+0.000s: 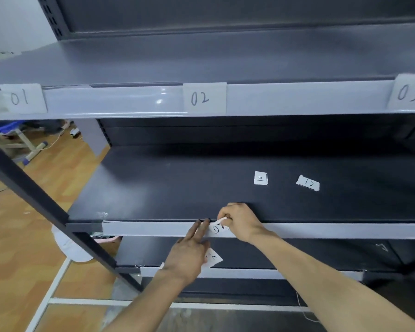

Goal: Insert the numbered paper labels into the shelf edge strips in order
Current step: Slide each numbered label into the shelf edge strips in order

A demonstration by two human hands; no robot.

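Note:
The upper shelf's edge strip [120,101] carries labels 01 [21,98], 02 [204,98] and 03 [409,93]. At the middle shelf's edge strip [149,229], my right hand [241,221] pinches a curled paper label [219,228] whose number starts with 0, pressed against the strip. My left hand [189,251] lays two fingertips on the strip just left of that label and keeps another paper label [212,258] tucked under its palm. Loose labels 10 [260,178] and 12 [307,183] lie on the middle shelf.
A lower shelf with its own edge strip [249,273] sits below my hands. A dark slanted frame bar [34,188] crosses on the left. Beyond it are a wooden floor [22,236], a white object and a stool.

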